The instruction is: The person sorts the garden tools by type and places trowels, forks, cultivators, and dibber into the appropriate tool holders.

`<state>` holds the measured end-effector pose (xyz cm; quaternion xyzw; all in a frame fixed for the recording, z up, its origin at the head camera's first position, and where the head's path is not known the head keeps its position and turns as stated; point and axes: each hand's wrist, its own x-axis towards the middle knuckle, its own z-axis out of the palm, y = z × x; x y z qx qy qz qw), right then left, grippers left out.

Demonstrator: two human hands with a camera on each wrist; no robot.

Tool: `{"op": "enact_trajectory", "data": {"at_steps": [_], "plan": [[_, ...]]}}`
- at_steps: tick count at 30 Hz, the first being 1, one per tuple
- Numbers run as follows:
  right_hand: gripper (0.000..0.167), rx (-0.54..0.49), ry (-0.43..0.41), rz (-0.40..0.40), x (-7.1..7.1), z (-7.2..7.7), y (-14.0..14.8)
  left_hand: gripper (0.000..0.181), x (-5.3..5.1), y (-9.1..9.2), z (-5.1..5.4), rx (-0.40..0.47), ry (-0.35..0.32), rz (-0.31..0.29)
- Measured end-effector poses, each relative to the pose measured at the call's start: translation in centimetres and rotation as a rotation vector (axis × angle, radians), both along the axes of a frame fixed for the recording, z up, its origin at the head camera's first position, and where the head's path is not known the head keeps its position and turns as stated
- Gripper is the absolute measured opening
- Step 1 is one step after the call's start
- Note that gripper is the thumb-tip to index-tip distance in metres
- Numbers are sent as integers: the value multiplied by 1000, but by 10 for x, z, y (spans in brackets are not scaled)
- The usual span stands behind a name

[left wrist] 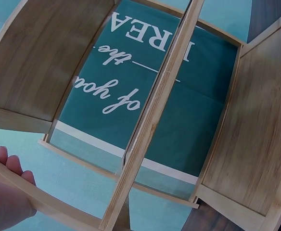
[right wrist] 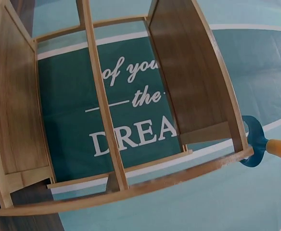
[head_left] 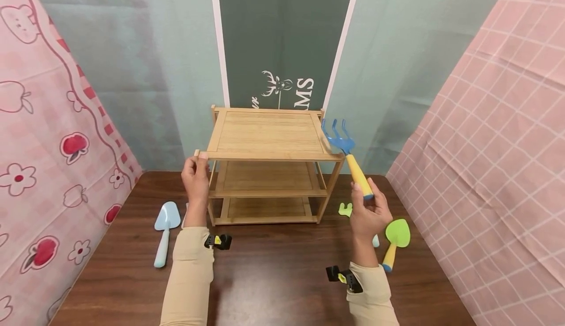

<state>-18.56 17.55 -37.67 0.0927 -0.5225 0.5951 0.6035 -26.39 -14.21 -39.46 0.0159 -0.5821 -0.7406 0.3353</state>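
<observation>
In the head view a three-level wooden rack [head_left: 269, 132] stands at the table's back. My left hand [head_left: 196, 176] grips its front left top corner; the left wrist view shows the fingers [left wrist: 14, 164] curled over the wooden rail [left wrist: 58, 207]. My right hand [head_left: 370, 213] holds a small rake by the lower end of its yellow handle [head_left: 358, 175], with blue prongs [head_left: 342, 142] pointing up beside the rack's top right corner. From the right wrist, the blue rake head [right wrist: 256, 141] shows by the rack's corner [right wrist: 246, 151], partly behind it; whether they touch I cannot tell.
On the brown table [head_left: 265, 272], a light blue shovel [head_left: 166, 220] lies left, beside a partly hidden item. A green shovel [head_left: 398, 233] with a yellow handle lies right, near a green piece [head_left: 346, 210] partly behind my right hand. Fabric hangs behind and at both sides.
</observation>
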Motion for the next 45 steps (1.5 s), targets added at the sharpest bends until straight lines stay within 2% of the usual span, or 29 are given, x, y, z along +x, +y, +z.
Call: {"op": "enact_trajectory", "data": {"at_steps": [5,8,11,18,23,28,31,36,42,45], "plan": [[26,41,-29,-6,-4,3,-4,21,14,6,16,-12,-4,1],[26,67,-48,-6,-8,5,-6,20,17,8,19,-21,-13,3],[27,94,-83,-5,-12,8,-8,19,17,7,18,-22,-9,2],[28,156,-204,-54,-17,23,-17,20,-4,-1,-5,0,-6,0],[27,200,-252,-49,-22,35,-21,22,-7,1,-9,-6,5,16],[30,215,-341,-46,-40,28,-17,21,-4,1,-6,-1,-5,0],[31,204,-371,-43,-54,21,-14,20,2,2,1,0,-8,-12],[32,214,-399,-45,-61,24,-15,20,13,8,13,-13,10,-17],[34,269,-511,-52,-67,33,-18,21,14,9,14,-7,11,-6],[36,289,-578,-27,-69,38,-20,22,14,8,14,-5,14,-1]]}}
